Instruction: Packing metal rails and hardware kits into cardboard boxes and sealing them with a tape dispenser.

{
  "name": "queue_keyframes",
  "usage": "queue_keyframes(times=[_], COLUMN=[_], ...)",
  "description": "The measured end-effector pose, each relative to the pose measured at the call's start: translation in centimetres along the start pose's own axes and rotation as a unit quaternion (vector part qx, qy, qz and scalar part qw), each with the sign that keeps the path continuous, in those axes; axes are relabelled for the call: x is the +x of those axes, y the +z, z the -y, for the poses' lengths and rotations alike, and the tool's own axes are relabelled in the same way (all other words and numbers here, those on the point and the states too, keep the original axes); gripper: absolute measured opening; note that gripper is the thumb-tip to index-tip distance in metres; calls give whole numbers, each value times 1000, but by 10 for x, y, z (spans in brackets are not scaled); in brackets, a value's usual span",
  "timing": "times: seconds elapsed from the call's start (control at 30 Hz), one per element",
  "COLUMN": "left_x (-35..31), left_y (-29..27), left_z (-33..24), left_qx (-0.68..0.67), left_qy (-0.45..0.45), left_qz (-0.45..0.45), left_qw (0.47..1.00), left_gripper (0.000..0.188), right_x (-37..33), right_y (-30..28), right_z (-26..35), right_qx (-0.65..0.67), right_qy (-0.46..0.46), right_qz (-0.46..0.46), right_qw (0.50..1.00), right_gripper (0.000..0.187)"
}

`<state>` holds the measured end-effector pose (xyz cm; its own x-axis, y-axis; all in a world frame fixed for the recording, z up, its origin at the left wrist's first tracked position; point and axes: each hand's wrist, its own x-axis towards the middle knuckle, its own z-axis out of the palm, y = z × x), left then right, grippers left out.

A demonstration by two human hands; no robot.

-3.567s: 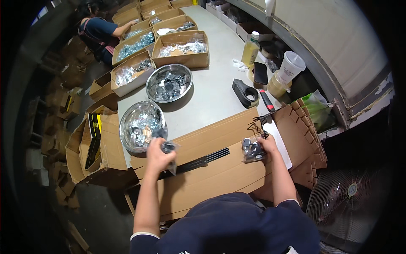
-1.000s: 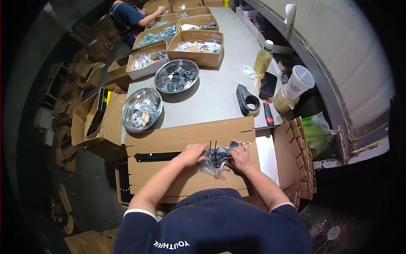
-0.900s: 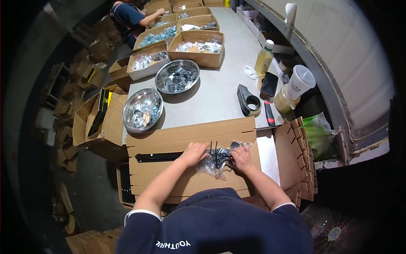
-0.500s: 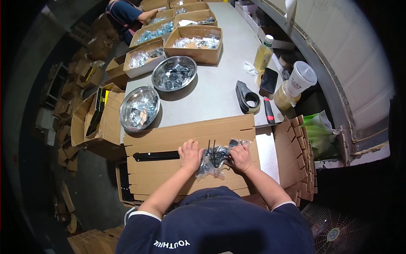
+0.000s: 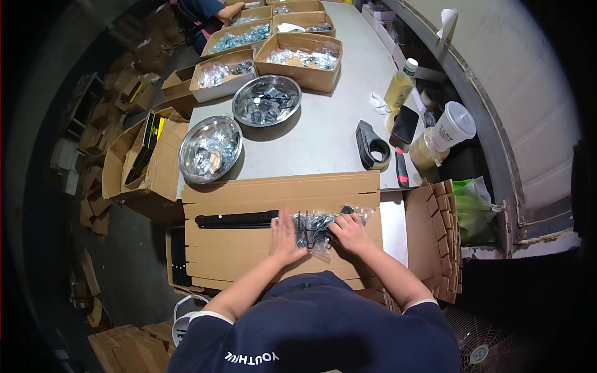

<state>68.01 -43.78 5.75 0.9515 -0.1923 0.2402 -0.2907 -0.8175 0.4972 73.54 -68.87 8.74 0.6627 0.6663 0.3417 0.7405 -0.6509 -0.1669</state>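
A flat cardboard sheet (image 5: 233, 264) with slotted edges lies in front of me. A long black metal bar (image 5: 237, 221) rests on its left half. To the bar's right is a clear plastic bag (image 5: 320, 252) of small dark parts, with thin black rods (image 5: 306, 227) across it. My left hand (image 5: 286, 241) is open, its fingers stretched out flat along the bag's left edge, by the end of the bar. My right hand (image 5: 352, 235) has its fingers curled down onto the right part of the bag, partly hiding it.
Two steel bowls (image 5: 210, 149) of bagged parts stand beyond the sheet, with open cartons (image 5: 298, 78) behind. At right are a tape dispenser (image 5: 372, 149), a red-and-black-handled tool (image 5: 402, 171), a phone (image 5: 405, 124), a bottle (image 5: 400, 87) and a cup (image 5: 454, 126). Another person's arm (image 5: 230, 11) reaches in far left.
My left hand's fingers have straightened and moved right against the bag, baring more of the bar's end. My right hand has shifted slightly left over the bag. The whole view has shifted a little.
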Motion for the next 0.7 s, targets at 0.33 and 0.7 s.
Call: queue_keyframes(times=[0.33,0.7], left_x=[15,-78], left_y=[-9,-89], left_z=[-21,33], left_qx=[61,30], left_qy=[45,96], left_qz=[89,188], left_qw=[993,977], left_gripper=[67,88], right_x=[8,23], right_y=[-3,-50], right_z=[20,37], right_qx=[-48,7], right_qy=[80,155], right_qz=[90,178], right_qw=[992,972], right_gripper=[52,74])
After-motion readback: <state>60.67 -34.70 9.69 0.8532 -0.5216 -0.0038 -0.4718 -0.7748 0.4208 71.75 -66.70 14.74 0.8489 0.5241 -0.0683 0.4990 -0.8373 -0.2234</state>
